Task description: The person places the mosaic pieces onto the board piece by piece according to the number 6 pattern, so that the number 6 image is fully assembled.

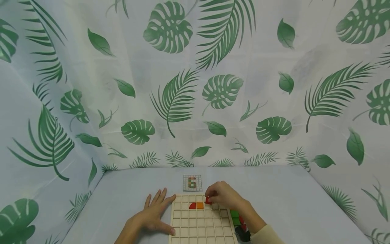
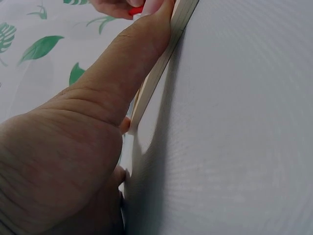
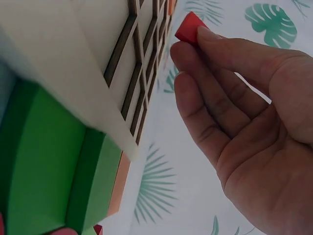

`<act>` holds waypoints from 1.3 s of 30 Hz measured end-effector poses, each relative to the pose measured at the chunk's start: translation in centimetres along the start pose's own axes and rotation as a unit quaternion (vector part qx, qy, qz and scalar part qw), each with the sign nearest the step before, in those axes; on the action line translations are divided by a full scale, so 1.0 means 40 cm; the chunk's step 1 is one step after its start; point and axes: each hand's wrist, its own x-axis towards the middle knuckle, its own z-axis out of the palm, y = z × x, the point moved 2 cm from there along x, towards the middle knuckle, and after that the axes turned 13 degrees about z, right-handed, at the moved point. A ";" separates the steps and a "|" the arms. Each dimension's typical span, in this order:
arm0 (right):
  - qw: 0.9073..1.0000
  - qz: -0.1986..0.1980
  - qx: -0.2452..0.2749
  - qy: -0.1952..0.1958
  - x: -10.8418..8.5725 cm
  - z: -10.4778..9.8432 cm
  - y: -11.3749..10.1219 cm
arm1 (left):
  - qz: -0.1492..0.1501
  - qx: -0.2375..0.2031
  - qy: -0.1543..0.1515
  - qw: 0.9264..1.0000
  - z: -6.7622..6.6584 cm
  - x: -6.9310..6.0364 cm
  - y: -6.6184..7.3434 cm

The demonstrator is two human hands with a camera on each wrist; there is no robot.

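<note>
Two hands: my left hand (image 1: 152,215) lies with fingers straight and spread, thumb and forefinger touching the left edge of the wooden grid board (image 1: 200,231); my right hand (image 1: 224,196) pinches a small red tile (image 1: 208,200) between thumb and fingertips.
Held tile's place: over the far part of the board, just right of the orange square tile (image 1: 199,205) and slightly farther from me; the right wrist view suggests it is lifted off the grid.
Held tile's long axis: I cannot tell, since my fingers cover part of it.
Nearer hand: my right, already on it; my left is across the board from it.
Tiles on the grid: two, the orange square and a rounded red tile (image 1: 192,206) just left of it, in one row.
Tiles in hand: one, red.
Pattern card: one card (image 1: 186,188), flat beyond the board's far edge.
Pile beside the right edge: at least two green blocks (image 3: 41,156), with red and orange pieces; overlapping, so I cannot count them fully.
Boards: one, its near end out of frame.
</note>
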 end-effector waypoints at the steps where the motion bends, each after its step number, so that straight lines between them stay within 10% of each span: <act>1: 1.000 0.001 -0.001 -0.002 0.001 0.002 -0.002 | 0.000 0.000 0.000 1.000 0.001 -0.001 -0.001; 39: 0.999 -0.024 -0.022 -0.036 0.015 0.035 -0.011 | -0.005 0.000 -0.001 1.000 0.000 0.003 -0.006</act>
